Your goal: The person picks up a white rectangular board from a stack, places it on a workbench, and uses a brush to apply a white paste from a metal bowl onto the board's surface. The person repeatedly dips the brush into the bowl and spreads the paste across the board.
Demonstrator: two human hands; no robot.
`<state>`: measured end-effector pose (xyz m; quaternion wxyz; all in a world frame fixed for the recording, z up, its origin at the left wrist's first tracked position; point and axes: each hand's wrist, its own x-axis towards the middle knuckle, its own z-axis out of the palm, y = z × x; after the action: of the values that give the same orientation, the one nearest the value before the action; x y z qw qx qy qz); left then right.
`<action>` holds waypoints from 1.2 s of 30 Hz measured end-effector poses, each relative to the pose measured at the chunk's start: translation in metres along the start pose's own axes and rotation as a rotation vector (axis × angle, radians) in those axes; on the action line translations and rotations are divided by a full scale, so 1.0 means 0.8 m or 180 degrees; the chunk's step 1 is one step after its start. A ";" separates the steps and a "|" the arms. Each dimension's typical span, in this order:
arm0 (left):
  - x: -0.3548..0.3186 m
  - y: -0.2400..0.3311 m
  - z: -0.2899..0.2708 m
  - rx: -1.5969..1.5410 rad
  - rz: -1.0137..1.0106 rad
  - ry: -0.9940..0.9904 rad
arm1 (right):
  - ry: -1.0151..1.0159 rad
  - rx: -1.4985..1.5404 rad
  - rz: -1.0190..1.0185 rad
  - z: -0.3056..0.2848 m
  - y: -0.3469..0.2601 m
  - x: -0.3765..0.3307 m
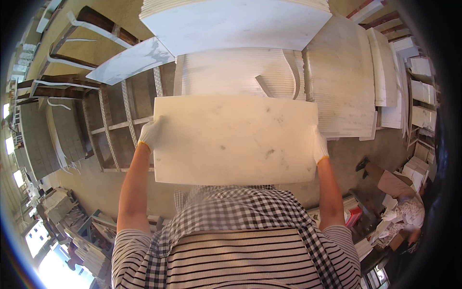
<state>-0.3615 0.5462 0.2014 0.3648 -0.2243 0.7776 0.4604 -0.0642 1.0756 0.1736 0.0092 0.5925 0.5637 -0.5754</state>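
A rectangular white stone slab [236, 139] with grey flecks is held level in front of my body, wider than it is deep. My left hand [150, 133], in a white knit glove with a yellow cuff, grips its left edge. On the opposite edge, my right hand [320, 146] in a matching glove does the same. The fingers are partly hidden by the slab's edges. Just beyond it lies a stack of pale slabs [216, 72] with a ridged-looking surface, and a loose strip [291, 72] rests on that stack.
At the far side stands a large stack of white slabs [236, 24]. A grey-veined slab [132, 60] leans left of it, above a metal frame [113, 126]. More slabs [339, 72] lie to the right. Another person [397, 192] is at the lower right, near boxes.
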 end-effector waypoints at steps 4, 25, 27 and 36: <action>-0.012 -0.013 -0.006 -0.0454 0.0283 -0.0139 | 0.0435 0.0092 -0.0051 -0.027 0.022 -0.042; -0.016 -0.020 -0.102 -0.0149 0.1135 -0.0615 | 0.1052 0.1397 -0.1356 0.021 0.138 -0.275; -0.022 -0.016 -0.107 -0.0105 0.1202 -0.0617 | 0.1188 0.1716 -0.1448 0.026 0.137 -0.281; -0.074 -0.021 -0.105 -0.0545 0.1341 -0.0505 | 0.1395 0.1906 -0.1526 0.000 0.185 -0.288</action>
<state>-0.3427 0.4649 0.2639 0.3003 -0.0504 0.7343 0.6067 0.1047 0.8703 0.2388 -0.4164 0.5296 0.4823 -0.5600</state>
